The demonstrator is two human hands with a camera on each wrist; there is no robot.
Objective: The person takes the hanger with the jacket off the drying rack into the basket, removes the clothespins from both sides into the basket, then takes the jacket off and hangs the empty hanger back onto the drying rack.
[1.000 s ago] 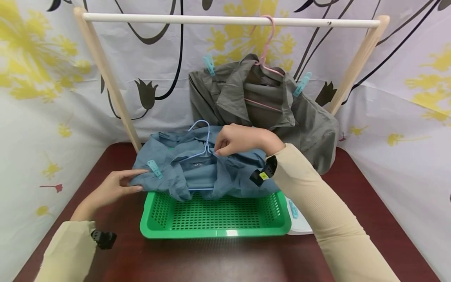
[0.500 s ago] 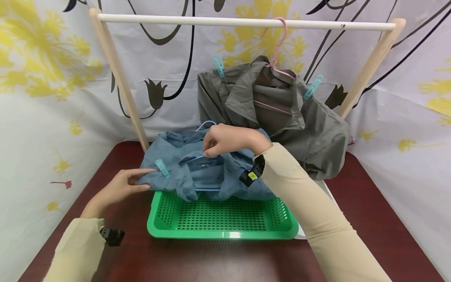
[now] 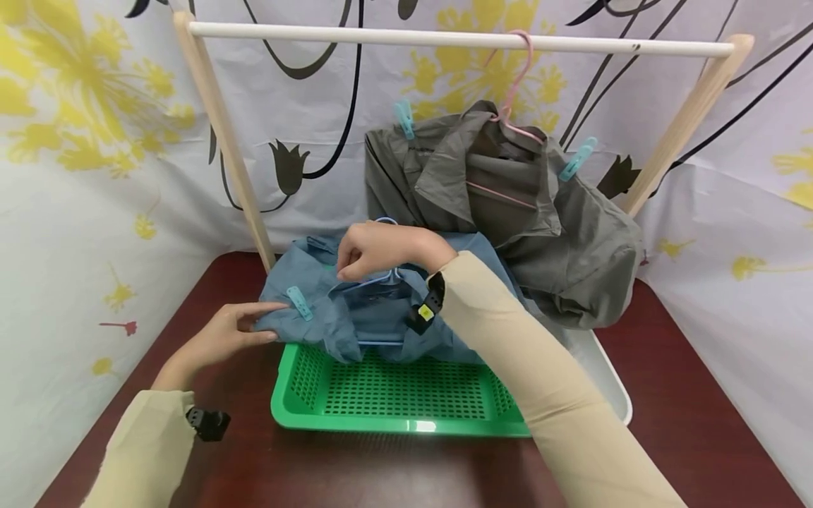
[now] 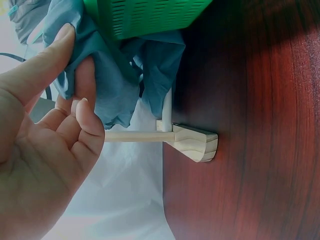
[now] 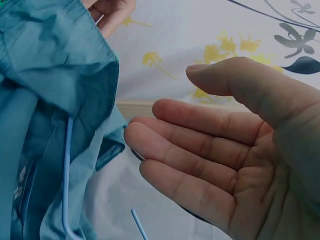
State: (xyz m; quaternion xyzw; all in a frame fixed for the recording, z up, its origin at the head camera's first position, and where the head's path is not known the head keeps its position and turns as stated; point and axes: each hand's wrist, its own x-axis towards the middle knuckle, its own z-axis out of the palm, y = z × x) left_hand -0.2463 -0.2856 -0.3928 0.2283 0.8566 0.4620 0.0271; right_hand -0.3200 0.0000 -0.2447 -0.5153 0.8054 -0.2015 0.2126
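A blue shirt [image 3: 317, 282] lies spread over the back of the green basket [image 3: 406, 425], a light-blue hanger [image 3: 380, 343] inside it. One turquoise clothespin [image 3: 299, 303] is on its left shoulder. My left hand [image 3: 231, 331] pinches the shirt's left end between thumb and fingers; the cloth [image 4: 112, 75] hangs down past them in the left wrist view. Over the collar hovers my right hand [image 3: 381, 247], partly covering the hanger's hook. In the right wrist view this hand [image 5: 210, 145] has loosely extended fingers and holds nothing, beside the shirt's collar [image 5: 95, 75].
Behind stands a wooden rack with a white bar [image 3: 317, 32]. A grey shirt [image 3: 438, 169] hangs from it on a pink hanger [image 3: 521, 70], with turquoise clothespins [image 3: 578, 159] at both shoulders. A white tray [image 3: 610, 374] lies right of the basket, partly under my right sleeve.
My right hand has moved left across the shirt, from beside the hanger's neck to over the left part of the collar. The left hand keeps its hold on the shirt's end.
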